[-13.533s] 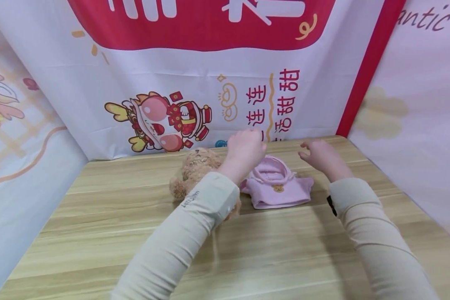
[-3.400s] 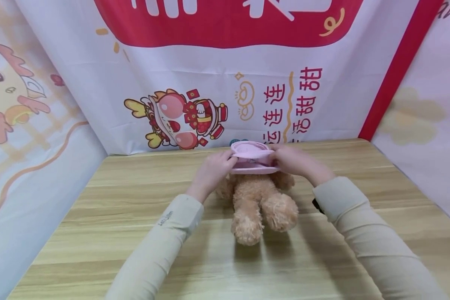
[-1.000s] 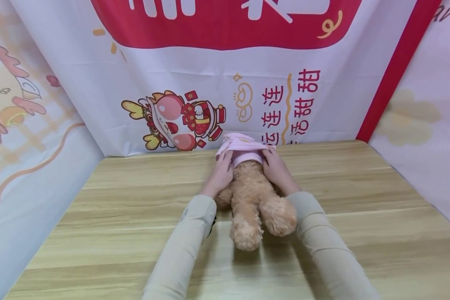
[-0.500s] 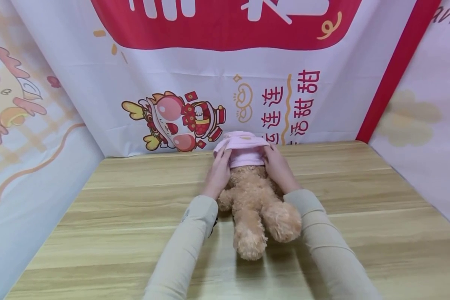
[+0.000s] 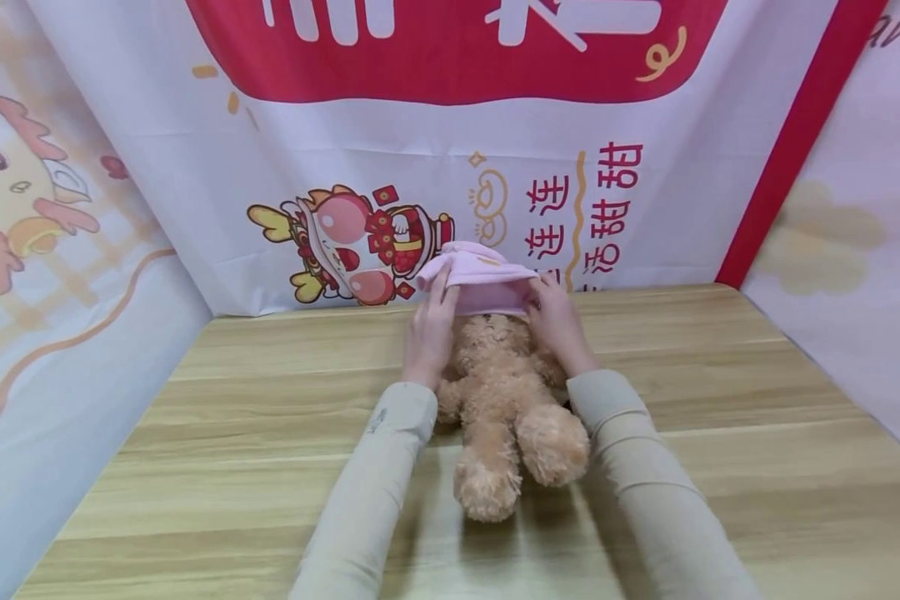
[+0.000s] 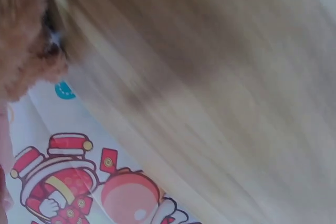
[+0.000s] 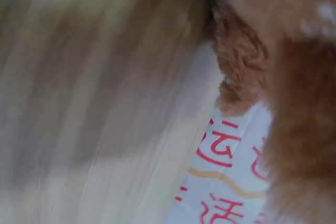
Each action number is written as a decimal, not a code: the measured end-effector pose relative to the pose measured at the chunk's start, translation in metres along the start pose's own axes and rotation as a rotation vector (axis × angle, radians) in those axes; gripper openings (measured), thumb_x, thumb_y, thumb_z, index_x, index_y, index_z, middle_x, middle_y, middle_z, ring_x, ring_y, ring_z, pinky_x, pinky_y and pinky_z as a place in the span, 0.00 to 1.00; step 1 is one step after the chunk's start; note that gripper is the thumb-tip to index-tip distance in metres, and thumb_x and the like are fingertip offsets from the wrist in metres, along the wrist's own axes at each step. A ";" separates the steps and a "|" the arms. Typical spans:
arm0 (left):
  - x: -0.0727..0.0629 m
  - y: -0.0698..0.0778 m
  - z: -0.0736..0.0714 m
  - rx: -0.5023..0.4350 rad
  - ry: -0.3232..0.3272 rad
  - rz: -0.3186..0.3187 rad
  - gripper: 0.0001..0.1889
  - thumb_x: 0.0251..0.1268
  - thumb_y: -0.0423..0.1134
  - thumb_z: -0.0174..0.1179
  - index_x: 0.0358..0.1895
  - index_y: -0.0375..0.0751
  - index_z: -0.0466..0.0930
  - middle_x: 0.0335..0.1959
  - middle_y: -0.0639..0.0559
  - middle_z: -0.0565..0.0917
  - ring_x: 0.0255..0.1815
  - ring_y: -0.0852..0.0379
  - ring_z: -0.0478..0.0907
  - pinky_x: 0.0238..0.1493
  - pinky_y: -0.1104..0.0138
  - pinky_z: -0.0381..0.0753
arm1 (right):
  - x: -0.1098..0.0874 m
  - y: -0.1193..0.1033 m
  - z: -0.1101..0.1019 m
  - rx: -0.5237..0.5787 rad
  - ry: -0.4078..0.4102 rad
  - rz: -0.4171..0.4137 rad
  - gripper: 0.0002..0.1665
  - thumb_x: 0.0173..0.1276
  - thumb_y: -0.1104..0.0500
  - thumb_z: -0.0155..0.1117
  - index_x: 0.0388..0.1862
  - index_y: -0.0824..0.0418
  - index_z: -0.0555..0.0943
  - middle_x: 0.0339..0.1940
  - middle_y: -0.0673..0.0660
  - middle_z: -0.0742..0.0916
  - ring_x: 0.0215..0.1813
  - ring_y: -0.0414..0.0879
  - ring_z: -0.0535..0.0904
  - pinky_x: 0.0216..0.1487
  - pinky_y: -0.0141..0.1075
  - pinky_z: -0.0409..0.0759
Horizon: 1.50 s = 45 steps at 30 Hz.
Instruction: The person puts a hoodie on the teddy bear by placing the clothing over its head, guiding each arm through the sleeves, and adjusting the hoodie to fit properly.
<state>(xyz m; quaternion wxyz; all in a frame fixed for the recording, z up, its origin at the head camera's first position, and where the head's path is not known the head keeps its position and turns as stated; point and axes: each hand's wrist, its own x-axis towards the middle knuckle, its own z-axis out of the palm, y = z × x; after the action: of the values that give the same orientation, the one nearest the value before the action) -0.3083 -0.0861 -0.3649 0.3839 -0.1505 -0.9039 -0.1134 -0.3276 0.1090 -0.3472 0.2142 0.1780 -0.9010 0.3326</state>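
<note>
Pink top [image 5: 482, 282] lifted higher vs before; both hands' fingers [image 5: 441, 287] pinch its hem over bear [image 5: 502, 392].

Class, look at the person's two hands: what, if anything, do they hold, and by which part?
Both hold the pink garment pulled over the teddy bear: the left hand grips its left edge, the right hand its right edge.
</note>
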 end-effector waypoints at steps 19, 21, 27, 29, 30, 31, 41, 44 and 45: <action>-0.011 -0.002 0.011 0.051 -0.328 0.086 0.34 0.57 0.18 0.50 0.69 0.41 0.61 0.75 0.44 0.59 0.31 0.45 0.81 0.27 0.60 0.83 | -0.003 0.014 0.016 0.028 -0.193 0.195 0.24 0.75 0.62 0.46 0.67 0.71 0.63 0.67 0.71 0.68 0.69 0.64 0.65 0.71 0.53 0.63; -0.013 0.000 0.011 0.028 -0.342 0.074 0.34 0.58 0.18 0.49 0.70 0.41 0.60 0.76 0.44 0.58 0.33 0.44 0.82 0.29 0.58 0.83 | -0.004 0.014 0.017 0.026 -0.174 0.208 0.24 0.74 0.63 0.48 0.66 0.70 0.64 0.66 0.70 0.70 0.68 0.64 0.66 0.71 0.53 0.64; -0.015 0.002 0.007 -0.056 -0.367 0.038 0.36 0.58 0.17 0.47 0.72 0.42 0.58 0.77 0.45 0.55 0.37 0.39 0.81 0.33 0.55 0.84 | -0.005 0.015 0.017 -0.006 -0.088 0.187 0.19 0.67 0.67 0.54 0.57 0.70 0.74 0.58 0.70 0.79 0.60 0.65 0.74 0.65 0.54 0.70; -0.014 0.002 0.006 -0.047 -0.376 0.045 0.34 0.60 0.18 0.46 0.71 0.42 0.58 0.76 0.44 0.56 0.37 0.39 0.82 0.33 0.54 0.84 | -0.006 0.016 0.016 -0.010 -0.080 0.198 0.18 0.65 0.69 0.55 0.54 0.69 0.75 0.55 0.70 0.81 0.59 0.65 0.76 0.63 0.54 0.72; -0.014 0.002 0.006 -0.039 -0.385 0.052 0.33 0.61 0.19 0.46 0.71 0.41 0.59 0.76 0.44 0.57 0.36 0.40 0.82 0.32 0.55 0.83 | -0.007 0.016 0.016 -0.013 -0.082 0.207 0.19 0.63 0.70 0.55 0.54 0.70 0.76 0.55 0.70 0.81 0.58 0.65 0.76 0.62 0.54 0.72; -0.014 0.001 0.007 -0.029 -0.402 0.057 0.32 0.62 0.19 0.46 0.70 0.41 0.60 0.76 0.44 0.57 0.36 0.40 0.82 0.32 0.55 0.83 | -0.008 0.017 0.016 -0.010 -0.092 0.226 0.20 0.62 0.71 0.54 0.54 0.70 0.76 0.54 0.71 0.81 0.58 0.65 0.76 0.61 0.54 0.73; -0.016 -0.006 0.011 -0.133 -0.673 0.031 0.26 0.71 0.21 0.35 0.69 0.41 0.61 0.75 0.43 0.59 0.72 0.43 0.63 0.60 0.49 0.76 | -0.017 0.022 0.019 -0.175 -0.252 0.289 0.18 0.68 0.65 0.52 0.55 0.64 0.79 0.51 0.68 0.84 0.52 0.63 0.80 0.52 0.53 0.78; -0.019 -0.006 0.009 -0.144 -0.664 0.051 0.27 0.68 0.18 0.37 0.69 0.40 0.61 0.73 0.42 0.62 0.72 0.43 0.63 0.60 0.49 0.75 | -0.018 0.024 0.019 -0.178 -0.305 0.301 0.18 0.69 0.66 0.49 0.53 0.62 0.81 0.47 0.66 0.85 0.48 0.60 0.81 0.48 0.50 0.78; -0.019 -0.006 0.009 -0.139 -0.658 0.063 0.27 0.69 0.19 0.38 0.68 0.40 0.62 0.73 0.42 0.63 0.71 0.42 0.63 0.62 0.49 0.74 | -0.019 0.026 0.019 -0.160 -0.314 0.300 0.18 0.68 0.68 0.50 0.52 0.63 0.82 0.46 0.65 0.86 0.46 0.59 0.81 0.47 0.49 0.78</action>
<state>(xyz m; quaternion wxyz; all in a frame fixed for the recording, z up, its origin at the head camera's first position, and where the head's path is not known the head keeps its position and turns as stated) -0.3038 -0.0926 -0.3856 0.0639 -0.2327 -0.9644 -0.1081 -0.3286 0.1181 -0.3834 0.0328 0.0743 -0.9632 0.2562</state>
